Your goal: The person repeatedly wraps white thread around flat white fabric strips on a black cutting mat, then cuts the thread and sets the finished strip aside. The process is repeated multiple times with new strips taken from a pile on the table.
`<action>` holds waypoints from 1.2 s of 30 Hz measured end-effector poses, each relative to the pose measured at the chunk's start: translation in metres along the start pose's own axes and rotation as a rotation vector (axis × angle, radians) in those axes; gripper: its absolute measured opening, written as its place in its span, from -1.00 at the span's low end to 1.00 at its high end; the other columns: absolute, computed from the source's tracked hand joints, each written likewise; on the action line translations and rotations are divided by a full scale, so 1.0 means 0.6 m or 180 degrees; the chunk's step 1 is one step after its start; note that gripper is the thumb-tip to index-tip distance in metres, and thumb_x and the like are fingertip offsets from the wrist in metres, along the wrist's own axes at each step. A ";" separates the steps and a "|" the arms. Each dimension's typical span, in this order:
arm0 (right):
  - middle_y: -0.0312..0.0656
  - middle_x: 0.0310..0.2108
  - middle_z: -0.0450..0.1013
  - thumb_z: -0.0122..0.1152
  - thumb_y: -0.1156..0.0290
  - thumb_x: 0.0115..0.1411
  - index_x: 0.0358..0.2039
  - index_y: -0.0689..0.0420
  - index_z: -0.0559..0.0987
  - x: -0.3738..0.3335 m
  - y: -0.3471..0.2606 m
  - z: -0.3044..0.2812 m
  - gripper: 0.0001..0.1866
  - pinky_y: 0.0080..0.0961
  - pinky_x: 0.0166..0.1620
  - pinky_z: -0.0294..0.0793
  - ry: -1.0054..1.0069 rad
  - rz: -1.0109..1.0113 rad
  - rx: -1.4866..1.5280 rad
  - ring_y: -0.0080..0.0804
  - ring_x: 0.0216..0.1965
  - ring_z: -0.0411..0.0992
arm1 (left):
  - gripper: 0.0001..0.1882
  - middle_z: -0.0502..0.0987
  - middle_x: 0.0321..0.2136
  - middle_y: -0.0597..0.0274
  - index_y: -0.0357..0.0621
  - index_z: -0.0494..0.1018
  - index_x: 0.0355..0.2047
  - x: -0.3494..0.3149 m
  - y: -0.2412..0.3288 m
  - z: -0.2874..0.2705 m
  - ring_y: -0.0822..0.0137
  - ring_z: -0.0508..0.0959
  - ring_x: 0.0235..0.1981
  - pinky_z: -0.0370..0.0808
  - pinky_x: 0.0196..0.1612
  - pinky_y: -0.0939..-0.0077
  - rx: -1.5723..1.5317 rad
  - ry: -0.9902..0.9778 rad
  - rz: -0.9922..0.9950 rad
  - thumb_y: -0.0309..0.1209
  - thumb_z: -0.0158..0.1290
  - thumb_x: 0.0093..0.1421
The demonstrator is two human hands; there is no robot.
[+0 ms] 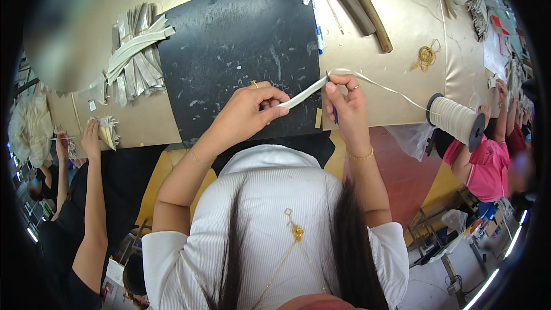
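Observation:
My left hand (251, 109) pinches the near end of a flat white fabric strip (304, 94) between thumb and fingers. The strip slants up to the right toward my right hand (348, 102), which is closed around a slim tool with a blue handle (335, 115). A dark pointed tip shows above the fingers, against the strip; I cannot make out the tool's exact kind. From there a narrow cream ribbon (381, 84) loops down to a spool (457, 119) with black flanges at the table's right front edge. Whether my right fingers also grip the ribbon is hidden.
Under my hands lies a scuffed black mat (241, 51). Bundled pale strips (135, 57) lie to its left. Two brown curved rods (367, 8) and a coil of golden cord (426, 56) lie to the right. Co-workers' hands (90, 139) are at the far left and far right.

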State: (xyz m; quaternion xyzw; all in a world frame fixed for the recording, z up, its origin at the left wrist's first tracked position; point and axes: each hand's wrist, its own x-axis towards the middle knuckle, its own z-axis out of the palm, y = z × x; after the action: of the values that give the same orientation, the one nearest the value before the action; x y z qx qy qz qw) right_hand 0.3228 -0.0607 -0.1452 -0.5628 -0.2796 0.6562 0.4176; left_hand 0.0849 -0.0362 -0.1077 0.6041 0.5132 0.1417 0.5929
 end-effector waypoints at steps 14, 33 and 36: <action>-0.35 -0.50 0.30 0.16 0.36 0.42 0.04 0.09 0.44 0.017 0.026 -0.022 -0.76 -0.72 -0.64 0.18 -0.0106 -0.0221 0.0027 -0.70 -0.63 0.22 | -0.77 0.59 -0.41 0.06 -0.24 0.63 -0.26 0.011 -0.045 0.016 0.12 0.61 -0.32 0.52 -0.22 0.27 -0.0203 0.0286 0.0688 -0.42 0.28 0.08; -0.34 -0.49 0.30 0.18 0.36 0.40 -0.03 0.11 0.42 0.043 0.009 -0.020 -0.78 -0.70 -0.60 0.22 -0.0227 0.0156 -0.0178 -0.69 -0.60 0.24 | -0.80 0.60 -0.42 0.06 -0.23 0.63 -0.27 0.025 -0.062 0.026 0.10 0.60 -0.31 0.50 -0.21 0.24 0.0001 0.0376 0.0685 -0.39 0.24 0.11; -0.35 -0.39 0.34 0.17 0.41 0.40 0.03 0.12 0.43 0.039 0.010 -0.009 -0.76 -0.71 -0.55 0.25 -0.0023 0.0217 -0.0042 -0.69 -0.56 0.27 | -0.81 0.59 -0.42 0.06 -0.21 0.63 -0.25 0.001 -0.052 -0.010 0.09 0.59 -0.32 0.51 -0.18 0.24 0.0076 0.0537 0.0508 -0.39 0.23 0.15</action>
State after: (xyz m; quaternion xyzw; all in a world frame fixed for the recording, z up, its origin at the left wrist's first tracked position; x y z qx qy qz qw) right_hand 0.3262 -0.0440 -0.1635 -0.5723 -0.2661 0.6702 0.3904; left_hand 0.0662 -0.0392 -0.1336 0.6360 0.5133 0.2327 0.5272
